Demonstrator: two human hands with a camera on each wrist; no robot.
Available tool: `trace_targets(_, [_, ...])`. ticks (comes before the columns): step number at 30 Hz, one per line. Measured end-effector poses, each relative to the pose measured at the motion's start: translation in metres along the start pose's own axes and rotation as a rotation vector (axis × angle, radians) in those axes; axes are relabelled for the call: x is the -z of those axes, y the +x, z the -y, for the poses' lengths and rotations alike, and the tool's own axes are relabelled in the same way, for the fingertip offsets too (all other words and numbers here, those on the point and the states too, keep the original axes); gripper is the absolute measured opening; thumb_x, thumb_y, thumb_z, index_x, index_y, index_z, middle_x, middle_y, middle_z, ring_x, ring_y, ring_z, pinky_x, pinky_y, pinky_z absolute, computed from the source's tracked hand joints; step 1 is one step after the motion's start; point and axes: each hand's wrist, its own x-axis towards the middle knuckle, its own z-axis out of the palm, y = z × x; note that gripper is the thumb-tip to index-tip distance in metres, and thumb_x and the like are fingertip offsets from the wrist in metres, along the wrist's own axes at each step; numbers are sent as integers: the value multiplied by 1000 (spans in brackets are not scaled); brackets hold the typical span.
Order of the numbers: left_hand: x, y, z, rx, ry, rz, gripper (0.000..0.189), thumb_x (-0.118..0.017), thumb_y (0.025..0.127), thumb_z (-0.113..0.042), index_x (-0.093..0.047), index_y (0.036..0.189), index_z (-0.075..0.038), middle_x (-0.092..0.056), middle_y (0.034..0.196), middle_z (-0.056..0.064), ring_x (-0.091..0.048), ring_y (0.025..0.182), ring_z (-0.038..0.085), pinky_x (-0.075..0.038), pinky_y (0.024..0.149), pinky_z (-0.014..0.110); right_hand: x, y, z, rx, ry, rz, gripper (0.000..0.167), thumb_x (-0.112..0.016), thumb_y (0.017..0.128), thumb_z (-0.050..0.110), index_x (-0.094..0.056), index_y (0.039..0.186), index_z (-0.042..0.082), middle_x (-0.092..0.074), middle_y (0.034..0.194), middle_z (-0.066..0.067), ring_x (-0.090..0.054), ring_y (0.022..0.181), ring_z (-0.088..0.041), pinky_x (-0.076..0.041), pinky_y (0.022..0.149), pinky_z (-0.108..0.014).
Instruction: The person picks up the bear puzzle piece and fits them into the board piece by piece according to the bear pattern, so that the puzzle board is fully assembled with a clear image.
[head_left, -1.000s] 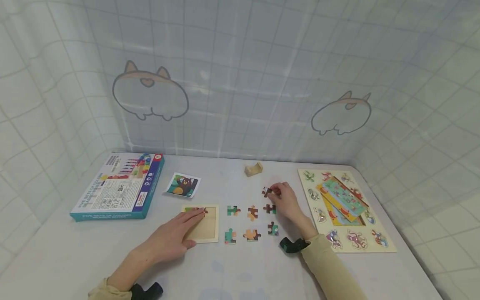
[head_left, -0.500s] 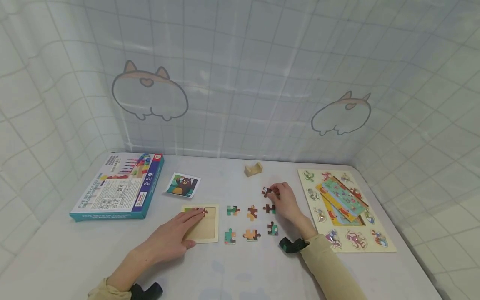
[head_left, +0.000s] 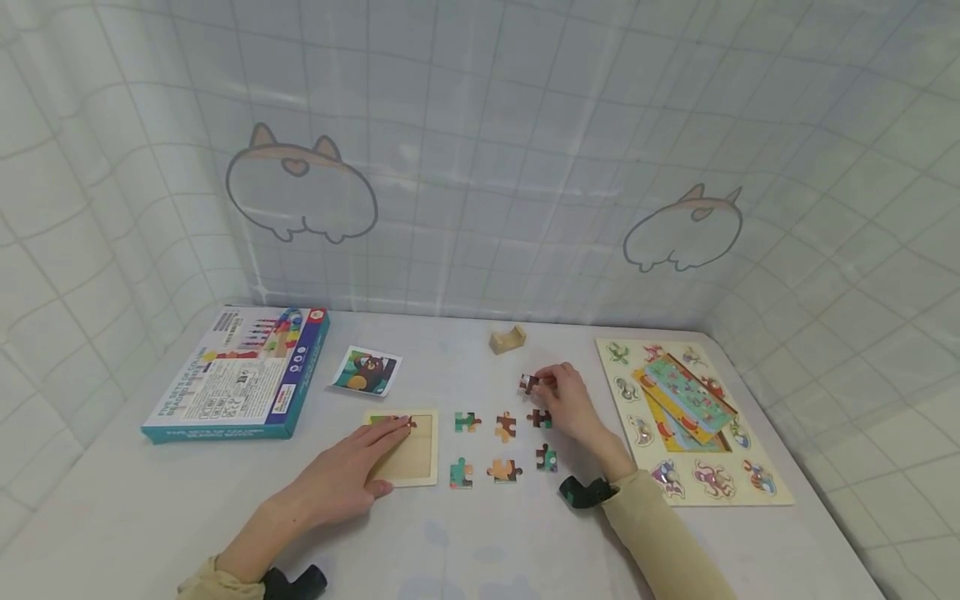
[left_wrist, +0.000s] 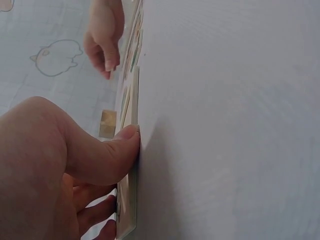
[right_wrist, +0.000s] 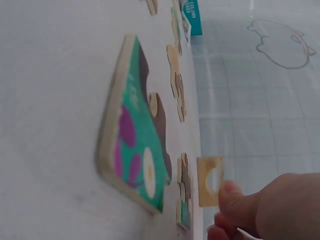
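Observation:
My left hand (head_left: 345,471) lies over the left part of a shallow square wooden puzzle tray (head_left: 420,477), fingers straight across it. In the left wrist view its thumb (left_wrist: 107,157) rests against the tray's edge. A green and brown strip shows inside the tray near the fingertips; the hand covers the rest of that side. To the right, my right hand (head_left: 567,404) pinches a small brown and white puzzle piece (head_left: 528,383) by its right side. Just below it lies a dark brown piece (head_left: 538,418). Several other pieces, such as an orange one (head_left: 504,471), lie between the hands.
A bear picture card (head_left: 367,372) lies behind the tray, with a boxed game (head_left: 238,371) to its left. A notched wooden block (head_left: 507,340) stands at the back. On the right, an animal puzzle board (head_left: 720,479) carries colourful cards (head_left: 686,396).
The piece pinched by my right hand has shifted slightly left, and that hand has moved a little with it. My left hand stays on the tray.

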Motion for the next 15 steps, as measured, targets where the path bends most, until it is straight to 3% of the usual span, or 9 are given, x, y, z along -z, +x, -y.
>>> trace_targets(15, [-1, 1, 3, -12, -16, 2, 70, -72, 89, -18, -42, 152, -13, -37, 160, 4, -36, 146, 34, -35, 115, 58, -5, -11, 36, 86, 38, 75, 19, -66, 96, 9, -64, 113, 0, -57, 103, -9, -53, 98, -22, -51, 87, -40])
